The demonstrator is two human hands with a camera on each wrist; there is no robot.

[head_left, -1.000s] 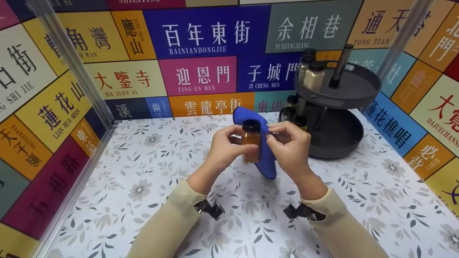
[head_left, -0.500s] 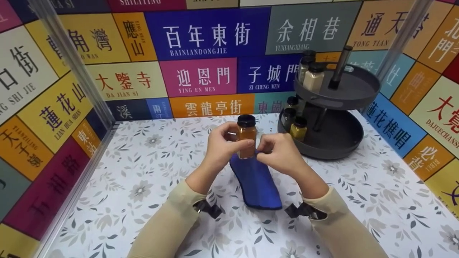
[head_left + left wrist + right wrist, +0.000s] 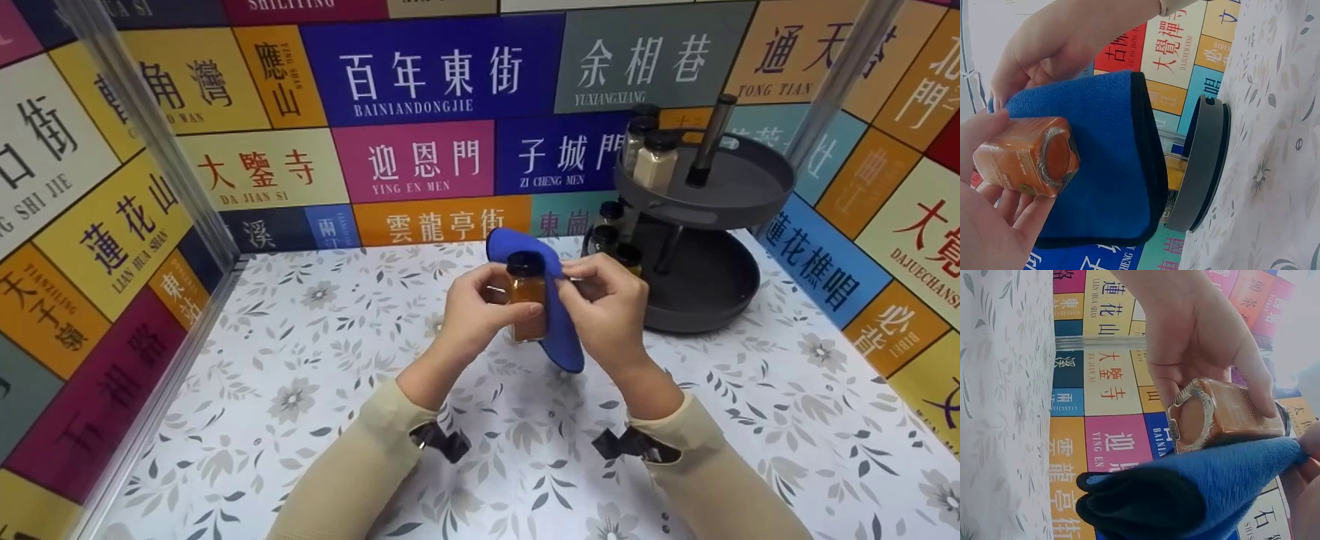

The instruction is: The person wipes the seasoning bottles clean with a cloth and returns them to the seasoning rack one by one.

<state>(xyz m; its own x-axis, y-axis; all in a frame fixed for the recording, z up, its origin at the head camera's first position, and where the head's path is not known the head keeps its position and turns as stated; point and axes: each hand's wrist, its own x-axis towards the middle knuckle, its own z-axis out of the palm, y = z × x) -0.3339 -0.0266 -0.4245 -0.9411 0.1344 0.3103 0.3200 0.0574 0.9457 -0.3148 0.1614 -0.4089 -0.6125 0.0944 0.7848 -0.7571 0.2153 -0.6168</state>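
My left hand [image 3: 474, 313] grips a small spice jar [image 3: 529, 291] of orange-brown powder, upright above the table with its black lid on top. The jar's clear base [image 3: 1057, 156] shows in the left wrist view. From the other side, my right hand [image 3: 611, 304] pinches a blue cloth [image 3: 561, 341] with black edging. In the right wrist view the cloth [image 3: 1213, 478] lies along the side of the jar [image 3: 1235, 410], its lower part folded and hanging free. My right fingers are partly hidden behind the cloth in the left wrist view.
A dark two-tier round rack [image 3: 705, 319] stands at the back right. Its upper tray holds a jar of pale powder [image 3: 655, 166] and another behind it; several black-lidded jars [image 3: 604, 240] sit below. Behind the flower-patterned table [image 3: 300, 457] rise colourful sign panels [image 3: 435, 71].
Half a second ago the cloth hung down towards me below the jar; now it stands up beside and behind it. The jar has dropped slightly and shifted right, and my right hand has risen.
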